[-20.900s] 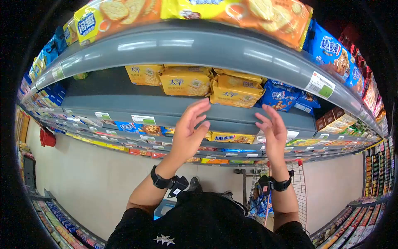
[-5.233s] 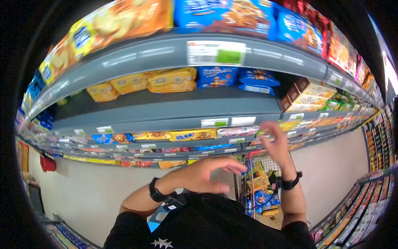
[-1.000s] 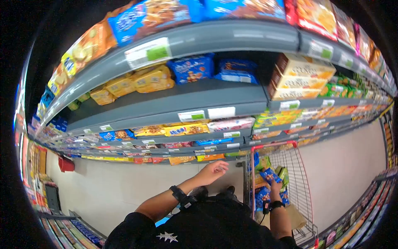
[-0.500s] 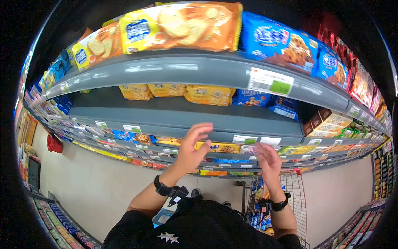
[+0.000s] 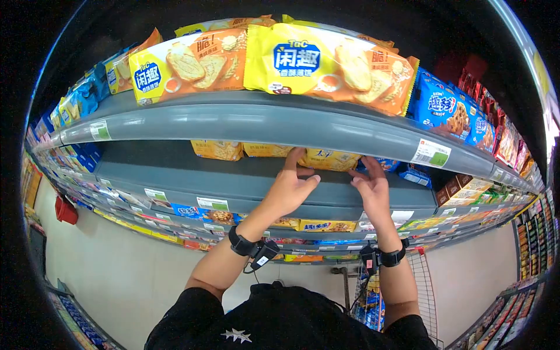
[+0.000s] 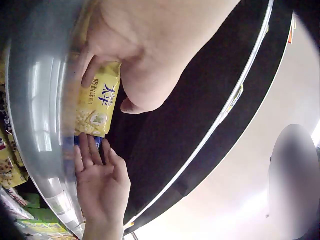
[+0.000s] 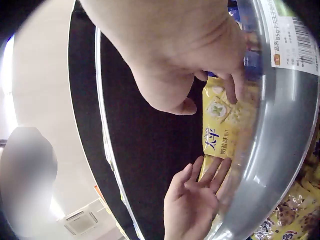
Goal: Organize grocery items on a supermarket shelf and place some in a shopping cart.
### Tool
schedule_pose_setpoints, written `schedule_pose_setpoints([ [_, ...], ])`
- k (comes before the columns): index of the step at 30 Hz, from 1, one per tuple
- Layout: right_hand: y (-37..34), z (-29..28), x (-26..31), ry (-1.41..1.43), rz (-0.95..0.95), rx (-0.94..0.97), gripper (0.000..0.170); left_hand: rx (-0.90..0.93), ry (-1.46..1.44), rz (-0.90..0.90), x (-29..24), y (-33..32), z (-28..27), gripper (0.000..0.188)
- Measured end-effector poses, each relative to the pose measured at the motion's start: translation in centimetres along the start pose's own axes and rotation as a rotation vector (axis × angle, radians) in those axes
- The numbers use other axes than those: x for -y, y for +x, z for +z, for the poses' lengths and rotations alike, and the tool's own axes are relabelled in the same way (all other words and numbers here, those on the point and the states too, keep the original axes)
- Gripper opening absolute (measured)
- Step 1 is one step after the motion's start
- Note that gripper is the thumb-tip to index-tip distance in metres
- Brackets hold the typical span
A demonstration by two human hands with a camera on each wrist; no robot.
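Packet in yellow wrap [image 5: 331, 160] lies on the shelf [image 5: 175, 169] just right of centre, in the upper half of the frame, between my left hand [image 5: 287, 195] and right hand [image 5: 375, 195]. Both are spread, with fingers reaching to its two ends and thumbs held off it; I can't tell how firmly they press. A blue packet [image 5: 391, 167] sits by my right fingers, and orange-and-yellow packs [image 5: 332, 67] line the top.
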State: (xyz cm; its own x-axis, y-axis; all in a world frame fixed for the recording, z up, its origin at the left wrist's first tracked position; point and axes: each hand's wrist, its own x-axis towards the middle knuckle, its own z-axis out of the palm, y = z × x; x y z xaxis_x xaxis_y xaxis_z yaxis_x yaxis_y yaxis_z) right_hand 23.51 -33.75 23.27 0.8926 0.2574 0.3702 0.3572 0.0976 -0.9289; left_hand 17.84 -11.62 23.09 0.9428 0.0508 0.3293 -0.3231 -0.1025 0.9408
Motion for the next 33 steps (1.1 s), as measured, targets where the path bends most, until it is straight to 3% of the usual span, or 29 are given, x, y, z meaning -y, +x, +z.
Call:
schedule_pose_setpoints([
  [6,-0.3,0.6,0.1,0.004,0.051,-0.032,0.069,0.032,0.033,0.022,0.7,0.0,-0.5,0.079],
  [15,-2.0,1.0,2.3,0.036,0.118,0.041,0.062,0.014,-0.167,0.079,0.5,-1.9,-0.6,0.081],
  [17,-3.0,1.7,2.8,0.282,0.04,-0.087,0.039,-0.032,-0.339,0.074,0.2,-2.4,-0.7,0.072],
  [18,-3.4,1.4,2.5,0.279,0.044,-0.092,0.039,-0.027,-0.342,0.069,-0.1,-2.8,-0.8,0.072],
  [21,-4.4,1.1,2.3,0.293,-0.052,-0.054,0.015,-0.079,-0.399,0.152,-1.2,-3.9,-0.3,0.054],
  [33,-7.9,-1.1,3.3,0.283,-0.213,0.057,0.027,0.011,-0.474,0.313,-0.9,-6.7,2.0,0.058],
])
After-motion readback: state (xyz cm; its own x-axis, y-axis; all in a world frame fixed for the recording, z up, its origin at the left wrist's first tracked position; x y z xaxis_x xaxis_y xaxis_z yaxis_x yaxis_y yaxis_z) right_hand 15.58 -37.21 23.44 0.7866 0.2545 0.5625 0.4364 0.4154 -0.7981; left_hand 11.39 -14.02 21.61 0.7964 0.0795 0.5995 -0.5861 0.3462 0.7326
